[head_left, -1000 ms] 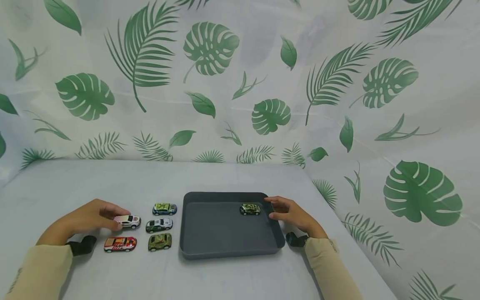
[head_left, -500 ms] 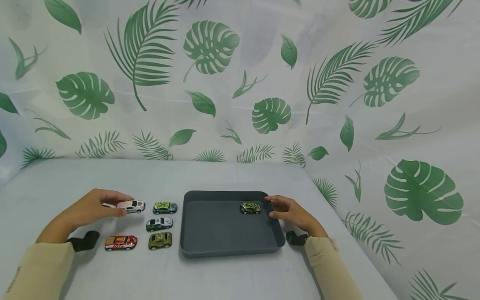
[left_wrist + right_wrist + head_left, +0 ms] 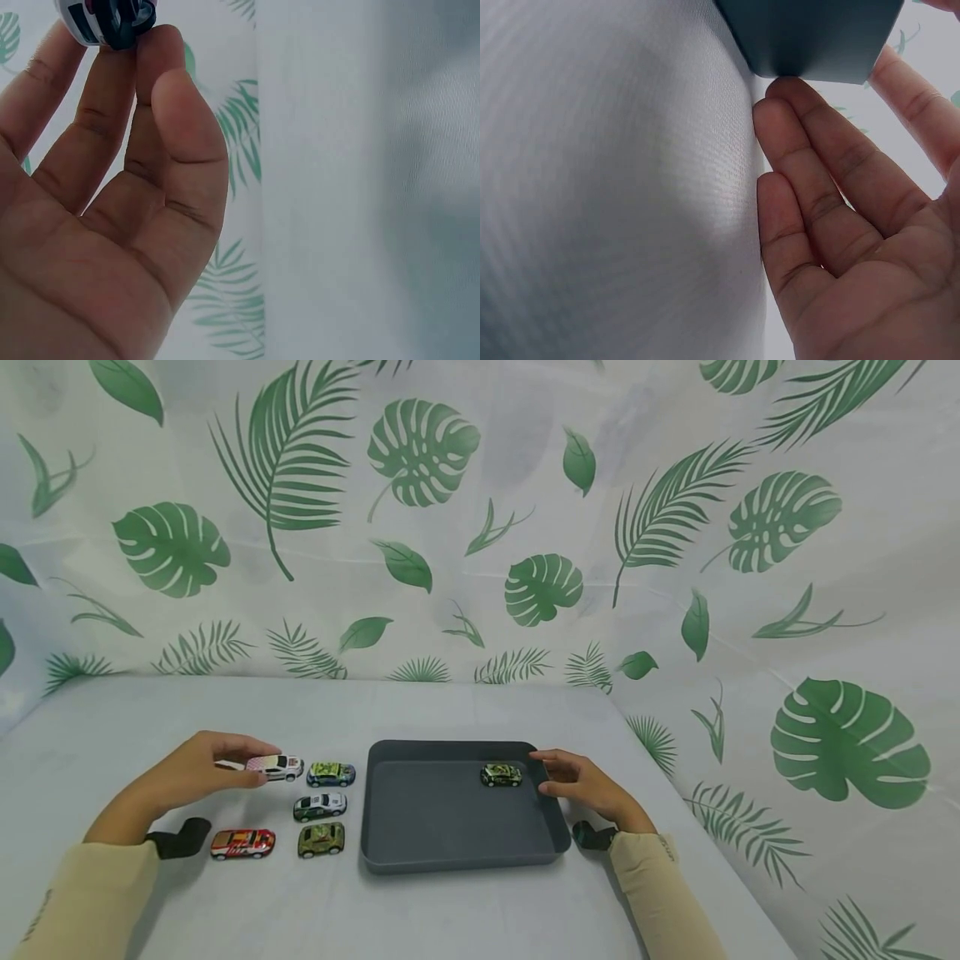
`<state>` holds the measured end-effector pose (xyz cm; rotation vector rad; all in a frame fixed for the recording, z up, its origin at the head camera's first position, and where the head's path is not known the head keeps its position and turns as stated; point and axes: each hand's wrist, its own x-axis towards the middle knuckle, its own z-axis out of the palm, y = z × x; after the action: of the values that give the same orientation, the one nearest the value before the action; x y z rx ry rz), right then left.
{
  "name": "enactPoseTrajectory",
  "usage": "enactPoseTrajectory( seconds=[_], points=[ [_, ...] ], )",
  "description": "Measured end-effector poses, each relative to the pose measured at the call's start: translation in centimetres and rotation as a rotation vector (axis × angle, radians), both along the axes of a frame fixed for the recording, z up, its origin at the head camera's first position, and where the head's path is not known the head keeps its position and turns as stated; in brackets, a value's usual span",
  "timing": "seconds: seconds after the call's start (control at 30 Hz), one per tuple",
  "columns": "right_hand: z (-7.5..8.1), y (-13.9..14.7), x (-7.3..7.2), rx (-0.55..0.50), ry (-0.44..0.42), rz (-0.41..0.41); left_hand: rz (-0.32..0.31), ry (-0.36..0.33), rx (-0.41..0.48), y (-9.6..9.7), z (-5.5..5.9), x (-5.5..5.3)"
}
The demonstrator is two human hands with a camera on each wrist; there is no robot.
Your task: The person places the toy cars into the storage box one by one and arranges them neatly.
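My left hand [image 3: 195, 774] pinches a white toy car [image 3: 277, 767] with a pink dotted tail between thumb and fingertips, lifted off the table. Only part of this car [image 3: 105, 19] shows at the top of the left wrist view. Just right of it on the table is a yellow-green and blue toy car [image 3: 331, 774]. My right hand [image 3: 581, 787] holds the right rim of a dark grey tray [image 3: 420, 860], with some fingers outside against its wall [image 3: 810, 37]. A camouflage toy car [image 3: 500, 775] sits inside the tray near that hand.
Left of the tray stand a white and green toy car [image 3: 320, 807], an olive camouflage toy car [image 3: 321, 840] and a red toy car [image 3: 242, 843]. A leaf-printed cloth [image 3: 450, 560] rises behind the white table [image 3: 450, 918] and along its right side.
My left hand has lifted the white toy car off the table and carried it away from me and to the right. My right hand and the tray stay put.
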<state>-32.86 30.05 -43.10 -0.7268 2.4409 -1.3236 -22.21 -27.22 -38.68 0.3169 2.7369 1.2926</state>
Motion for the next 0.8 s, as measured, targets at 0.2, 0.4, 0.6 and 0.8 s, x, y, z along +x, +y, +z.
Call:
enactPoseTrajectory(
  seconds=[0.2,0.4,0.6,0.8],
  points=[
    [0.1,-0.1,0.1,0.006,0.008,0.000,-0.007,0.019,-0.001,0.8,0.2,0.1],
    [0.1,-0.1,0.1,0.013,0.019,0.003,-0.055,0.045,0.044,1.6,0.3,0.1],
    [0.1,0.1,0.0,0.001,0.003,-0.003,-0.088,0.072,0.071,2.4,0.4,0.0],
    [0.0,0.2,-0.1,0.004,0.001,-0.007,-0.103,0.090,0.074,3.2,0.5,0.1]
  ],
)
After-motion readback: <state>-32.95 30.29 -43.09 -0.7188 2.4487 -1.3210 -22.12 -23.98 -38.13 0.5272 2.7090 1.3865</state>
